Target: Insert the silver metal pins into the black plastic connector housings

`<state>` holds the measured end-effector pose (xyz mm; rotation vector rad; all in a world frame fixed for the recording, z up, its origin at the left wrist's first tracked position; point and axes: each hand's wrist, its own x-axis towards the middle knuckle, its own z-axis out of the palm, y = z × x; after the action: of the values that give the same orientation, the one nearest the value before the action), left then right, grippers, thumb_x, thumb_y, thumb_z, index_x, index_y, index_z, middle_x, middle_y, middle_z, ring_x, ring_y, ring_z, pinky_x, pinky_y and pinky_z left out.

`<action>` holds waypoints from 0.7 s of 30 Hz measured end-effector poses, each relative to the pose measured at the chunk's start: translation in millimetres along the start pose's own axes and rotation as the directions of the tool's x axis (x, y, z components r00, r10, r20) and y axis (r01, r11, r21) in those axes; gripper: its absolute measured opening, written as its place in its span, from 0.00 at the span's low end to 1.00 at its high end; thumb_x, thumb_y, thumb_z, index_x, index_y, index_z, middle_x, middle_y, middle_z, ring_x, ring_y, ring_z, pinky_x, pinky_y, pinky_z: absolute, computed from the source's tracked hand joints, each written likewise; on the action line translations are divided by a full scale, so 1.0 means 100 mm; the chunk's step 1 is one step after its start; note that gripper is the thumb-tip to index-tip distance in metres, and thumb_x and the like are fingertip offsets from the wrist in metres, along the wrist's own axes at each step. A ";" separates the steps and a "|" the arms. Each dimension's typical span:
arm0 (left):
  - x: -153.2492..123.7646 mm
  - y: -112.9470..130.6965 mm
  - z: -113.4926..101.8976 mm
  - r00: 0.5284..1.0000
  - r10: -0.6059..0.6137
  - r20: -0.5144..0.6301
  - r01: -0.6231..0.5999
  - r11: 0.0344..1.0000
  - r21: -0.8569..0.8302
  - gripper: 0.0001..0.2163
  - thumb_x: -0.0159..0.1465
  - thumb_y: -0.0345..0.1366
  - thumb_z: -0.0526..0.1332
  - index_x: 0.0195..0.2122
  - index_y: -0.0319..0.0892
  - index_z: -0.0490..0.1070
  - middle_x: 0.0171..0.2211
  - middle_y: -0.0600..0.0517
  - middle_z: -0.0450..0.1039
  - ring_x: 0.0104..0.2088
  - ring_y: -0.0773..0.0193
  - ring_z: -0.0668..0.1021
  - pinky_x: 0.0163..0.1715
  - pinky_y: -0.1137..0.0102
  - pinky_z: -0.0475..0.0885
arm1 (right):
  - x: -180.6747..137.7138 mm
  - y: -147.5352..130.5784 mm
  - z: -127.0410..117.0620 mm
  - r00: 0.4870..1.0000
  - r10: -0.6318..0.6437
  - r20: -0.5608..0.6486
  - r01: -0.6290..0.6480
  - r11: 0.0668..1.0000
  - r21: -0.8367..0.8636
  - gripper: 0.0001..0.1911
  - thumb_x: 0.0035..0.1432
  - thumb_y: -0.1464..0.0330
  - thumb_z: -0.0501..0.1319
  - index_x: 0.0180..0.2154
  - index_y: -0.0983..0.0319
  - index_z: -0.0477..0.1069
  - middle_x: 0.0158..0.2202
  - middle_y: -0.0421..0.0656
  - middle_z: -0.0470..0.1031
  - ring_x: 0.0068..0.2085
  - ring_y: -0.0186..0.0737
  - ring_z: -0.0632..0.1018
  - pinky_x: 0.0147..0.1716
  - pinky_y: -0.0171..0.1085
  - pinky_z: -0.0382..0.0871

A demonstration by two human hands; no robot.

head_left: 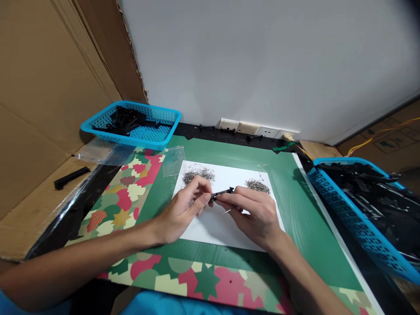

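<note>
My left hand [187, 208] pinches the near left end of a slim black plastic part [223, 193] between thumb and fingertips. The part is held above a white sheet of paper [210, 232]. My right hand [254, 210] is closed around its other end, and a thin metal rod [227, 211], of a kind I cannot make out, sticks out from under those fingers. Behind my left hand lies a loose pile of tiny metal pieces [205, 173], perhaps screws. A second such pile [257, 186] lies beyond my right hand.
At the back left stands a blue basket [131, 139] with black parts in it. Another blue basket [354, 214], heaped with black pieces, stands at the right. A black strip [71, 177] lies on cardboard at the left. Sockets [267, 131] line the wall. Clear plastic bags [101, 151] lie nearby.
</note>
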<state>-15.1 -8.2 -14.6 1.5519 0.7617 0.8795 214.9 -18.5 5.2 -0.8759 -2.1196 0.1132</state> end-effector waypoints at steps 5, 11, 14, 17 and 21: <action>0.08 0.04 -0.08 0.968 0.249 0.038 -0.240 0.866 0.439 0.10 0.75 0.42 0.62 0.52 0.45 0.72 0.49 0.46 0.75 0.52 0.54 0.75 0.52 0.59 0.69 | -0.05 0.10 0.00 0.997 0.056 0.057 -0.057 0.998 0.022 0.09 0.71 0.74 0.62 0.42 0.61 0.81 0.26 0.39 0.75 0.24 0.31 0.71 0.24 0.33 0.61; 0.10 -0.03 -0.11 0.958 0.286 0.003 -0.237 0.787 0.570 0.07 0.71 0.38 0.68 0.47 0.44 0.78 0.43 0.49 0.82 0.46 0.56 0.80 0.51 0.59 0.69 | -0.07 0.17 -0.01 0.966 0.144 0.215 -0.166 0.982 0.089 0.09 0.70 0.74 0.62 0.42 0.61 0.82 0.29 0.39 0.76 0.26 0.31 0.73 0.27 0.32 0.63; 0.09 -0.06 -0.11 0.961 0.276 -0.007 -0.216 0.765 0.607 0.07 0.69 0.40 0.70 0.45 0.45 0.81 0.42 0.49 0.84 0.44 0.55 0.81 0.51 0.57 0.69 | -0.03 0.16 -0.05 0.933 0.207 0.296 -0.249 0.962 0.114 0.08 0.72 0.70 0.61 0.43 0.61 0.81 0.32 0.41 0.76 0.30 0.34 0.75 0.31 0.34 0.67; 0.09 -0.10 -0.11 0.966 0.260 0.002 -0.203 0.750 0.629 0.07 0.68 0.40 0.71 0.44 0.45 0.82 0.42 0.49 0.85 0.43 0.54 0.82 0.50 0.57 0.69 | 0.01 0.14 -0.09 0.913 0.238 0.331 -0.288 0.951 0.110 0.12 0.75 0.70 0.56 0.49 0.60 0.78 0.39 0.45 0.77 0.37 0.39 0.78 0.37 0.37 0.71; 0.09 -0.14 -0.10 0.966 0.257 0.019 -0.207 0.732 0.649 0.07 0.67 0.40 0.71 0.44 0.45 0.82 0.42 0.49 0.85 0.44 0.54 0.82 0.50 0.56 0.69 | -0.01 0.17 -0.08 0.922 0.215 0.323 -0.241 0.969 0.045 0.16 0.77 0.72 0.52 0.56 0.61 0.76 0.46 0.51 0.78 0.45 0.44 0.80 0.44 0.42 0.74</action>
<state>-19.3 6.8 -26.6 2.2857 1.0071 0.9054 231.0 -7.9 3.5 -1.1126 -2.2765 0.4909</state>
